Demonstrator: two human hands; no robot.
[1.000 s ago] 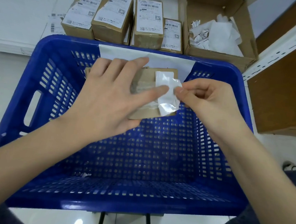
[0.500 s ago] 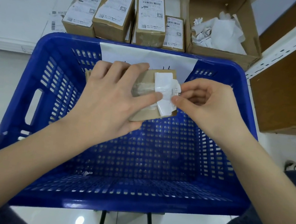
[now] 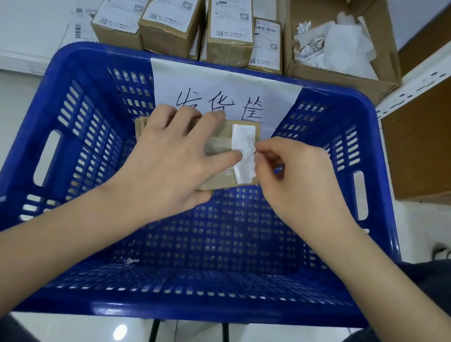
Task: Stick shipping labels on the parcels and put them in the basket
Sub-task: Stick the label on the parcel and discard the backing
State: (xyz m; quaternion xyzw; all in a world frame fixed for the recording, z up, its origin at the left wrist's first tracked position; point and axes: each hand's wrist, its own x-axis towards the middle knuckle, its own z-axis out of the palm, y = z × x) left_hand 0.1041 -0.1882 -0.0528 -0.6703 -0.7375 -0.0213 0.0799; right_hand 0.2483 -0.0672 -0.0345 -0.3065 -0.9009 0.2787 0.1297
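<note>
A small brown cardboard parcel (image 3: 222, 145) is held over the far half of the blue plastic basket (image 3: 65, 139). My left hand (image 3: 175, 160) lies across the parcel's top with fingers spread, its thumb pressing the edge of a white label (image 3: 244, 153) on the parcel's right end. My right hand (image 3: 298, 178) pinches the label's crumpled right edge between thumb and fingertips. The label is partly stuck down and partly lifted, glossy at its lower end.
Several labelled cardboard parcels (image 3: 230, 25) stand in a row on the floor behind the basket. An open carton (image 3: 341, 71) with crumpled white backing paper sits at the back right. A white handwritten sign (image 3: 223, 93) hangs on the basket's far wall. A shelf upright (image 3: 432, 66) stands at the right.
The parcel and both hands have sunk lower toward the basket floor, uncovering the handwritten sign. My right hand stays pinched on the label's edge.
</note>
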